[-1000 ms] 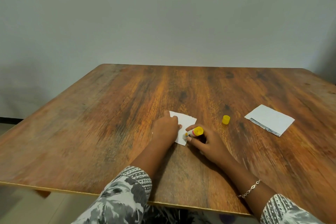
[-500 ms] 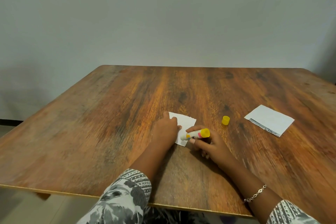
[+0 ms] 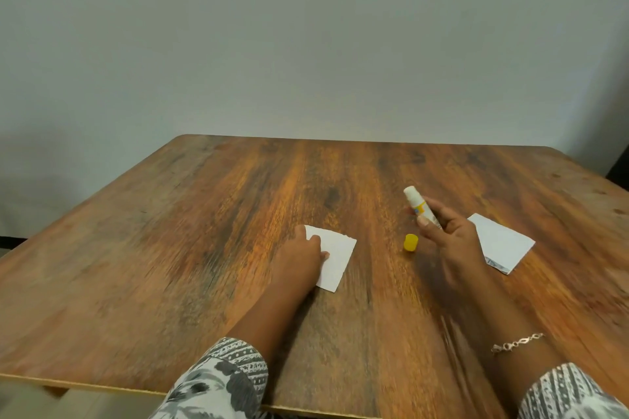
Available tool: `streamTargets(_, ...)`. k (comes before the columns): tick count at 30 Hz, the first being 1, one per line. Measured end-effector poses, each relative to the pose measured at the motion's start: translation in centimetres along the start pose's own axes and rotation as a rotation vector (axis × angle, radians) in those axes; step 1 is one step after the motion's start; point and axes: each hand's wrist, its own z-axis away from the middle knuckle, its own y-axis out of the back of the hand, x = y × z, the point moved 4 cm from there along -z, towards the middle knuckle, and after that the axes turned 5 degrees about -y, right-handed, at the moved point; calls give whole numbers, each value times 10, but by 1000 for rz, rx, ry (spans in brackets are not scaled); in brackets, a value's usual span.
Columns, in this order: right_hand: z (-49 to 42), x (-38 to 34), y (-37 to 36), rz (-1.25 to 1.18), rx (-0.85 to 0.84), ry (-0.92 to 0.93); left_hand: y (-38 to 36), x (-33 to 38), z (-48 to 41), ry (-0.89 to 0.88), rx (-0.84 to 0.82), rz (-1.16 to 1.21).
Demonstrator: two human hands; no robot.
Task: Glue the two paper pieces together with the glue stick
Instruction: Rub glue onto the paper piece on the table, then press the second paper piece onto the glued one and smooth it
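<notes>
A small white paper piece (image 3: 335,253) lies flat near the middle of the wooden table (image 3: 204,248). My left hand (image 3: 301,257) rests on its left part, fingers flat on it. My right hand (image 3: 449,241) is raised above the table and grips the uncapped white glue stick (image 3: 420,206), whose tip points up and away. Its yellow cap (image 3: 410,242) stands on the table just left of that hand. The second white paper piece (image 3: 503,245) lies to the right, partly hidden behind my right hand.
A plain grey wall (image 3: 306,44) stands behind the table's far edge. The table's near edge runs along the bottom of the view.
My right hand has lifted the glue stick off the first paper and moved it right and away, above the cap. My left hand stays on the paper.
</notes>
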Motion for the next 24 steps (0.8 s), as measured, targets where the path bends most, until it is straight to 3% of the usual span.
streamTargets(4,-27,-3,17,176,2,34,-2,-1,-1,1,2,0)
streamTargets(10,-43,22,28,292,19,-75,-3,0,-1,12,-9,-11)
streamTargets(24,-45,41,35,287,-8,-126,-6,-3,-2,8,2,-39)
